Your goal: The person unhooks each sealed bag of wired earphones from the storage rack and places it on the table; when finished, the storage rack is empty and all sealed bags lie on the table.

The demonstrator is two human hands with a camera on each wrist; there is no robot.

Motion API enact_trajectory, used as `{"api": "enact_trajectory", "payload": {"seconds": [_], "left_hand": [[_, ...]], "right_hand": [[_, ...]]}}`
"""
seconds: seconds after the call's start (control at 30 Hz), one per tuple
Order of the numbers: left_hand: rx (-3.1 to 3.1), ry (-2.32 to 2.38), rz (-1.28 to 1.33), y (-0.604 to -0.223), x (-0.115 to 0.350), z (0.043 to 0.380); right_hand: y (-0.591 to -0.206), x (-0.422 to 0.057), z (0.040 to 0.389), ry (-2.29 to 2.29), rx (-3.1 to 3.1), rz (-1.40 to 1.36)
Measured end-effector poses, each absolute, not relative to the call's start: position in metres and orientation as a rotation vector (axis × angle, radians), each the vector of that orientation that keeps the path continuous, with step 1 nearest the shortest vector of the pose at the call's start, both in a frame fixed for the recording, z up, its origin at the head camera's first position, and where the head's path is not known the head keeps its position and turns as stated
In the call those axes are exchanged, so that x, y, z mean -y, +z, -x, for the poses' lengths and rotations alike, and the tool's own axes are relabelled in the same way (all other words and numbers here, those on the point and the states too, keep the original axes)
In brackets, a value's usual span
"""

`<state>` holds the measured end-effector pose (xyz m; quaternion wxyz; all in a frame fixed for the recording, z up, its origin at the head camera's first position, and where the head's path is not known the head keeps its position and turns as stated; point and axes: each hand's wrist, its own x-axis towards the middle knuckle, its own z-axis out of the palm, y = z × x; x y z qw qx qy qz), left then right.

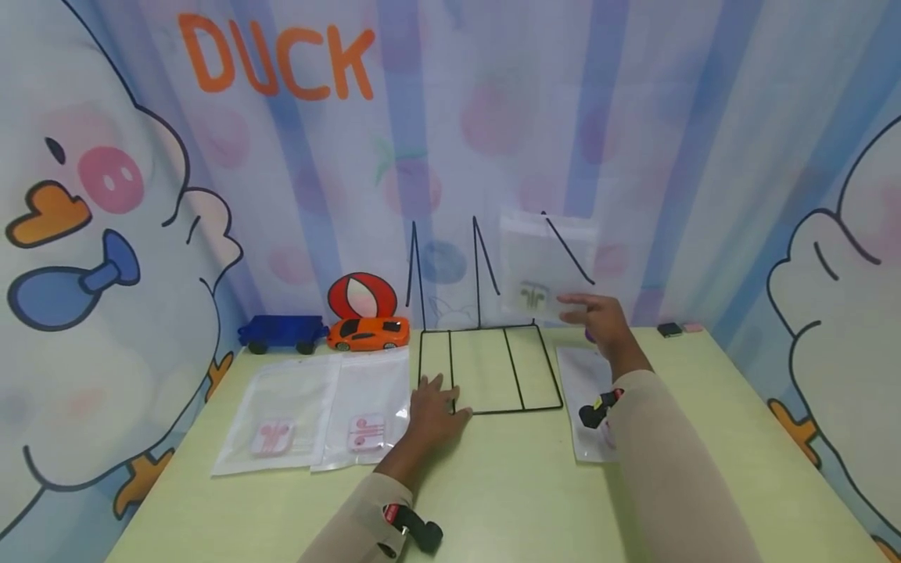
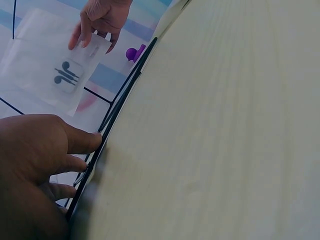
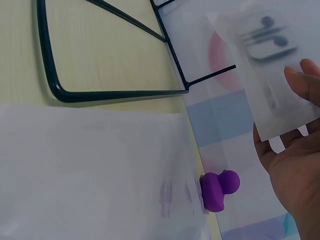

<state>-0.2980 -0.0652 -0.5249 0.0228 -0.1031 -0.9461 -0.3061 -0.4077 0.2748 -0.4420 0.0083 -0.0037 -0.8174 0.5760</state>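
A black wire display rack (image 1: 521, 367) stands mid-table, its hooks rising at the back. On the front left of its base rests my left hand (image 1: 432, 410), fingers spread; fingertips touch the wire in the left wrist view. My right hand (image 1: 598, 320) pinches the lower right edge of a frosted zip bag of earphones (image 1: 524, 258), thumb in front and fingers behind in the right wrist view (image 3: 295, 150). Inside, dark earphones (image 2: 66, 75) lie in a small clear case. The bag hangs upright by the right-hand hook (image 1: 568, 249); whether the hook passes through it I cannot tell.
Two frosted bags with pink earphones, one far left (image 1: 273, 418) and one beside it (image 1: 367, 414), lie left of the rack. Another bag (image 1: 580, 391) lies under my right forearm. Behind stand a blue wagon (image 1: 281, 334), an orange toy car (image 1: 369, 334) and a purple object (image 3: 215, 191).
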Motion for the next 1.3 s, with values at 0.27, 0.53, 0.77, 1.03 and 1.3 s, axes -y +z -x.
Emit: {"api": "enact_trajectory", "payload": {"seconds": [0.27, 0.53, 0.77, 1.03, 1.3], "left_hand": [[2.929, -0.941, 0.327, -0.526, 0.065, 0.297], [2.925, -0.920, 0.331, -0.526, 0.066, 0.300], [2.907, -0.900, 0.345, -0.525, 0.065, 0.298], [2.906, -0.910, 0.332, -0.529, 0.066, 0.302], [2.899, -0.930, 0.357, -0.530, 0.068, 0.299]], "right_hand": [[-0.447, -0.276, 0.402, 1.862, 2.496, 0.002], [-0.447, -0.279, 0.385, 1.822, 2.465, -0.064], [-0.444, -0.275, 0.366, 1.750, 2.466, -0.128], [-0.449, -0.278, 0.345, 1.722, 2.452, -0.185], [-0.453, -0.274, 0.318, 1.729, 2.439, -0.176]]}}
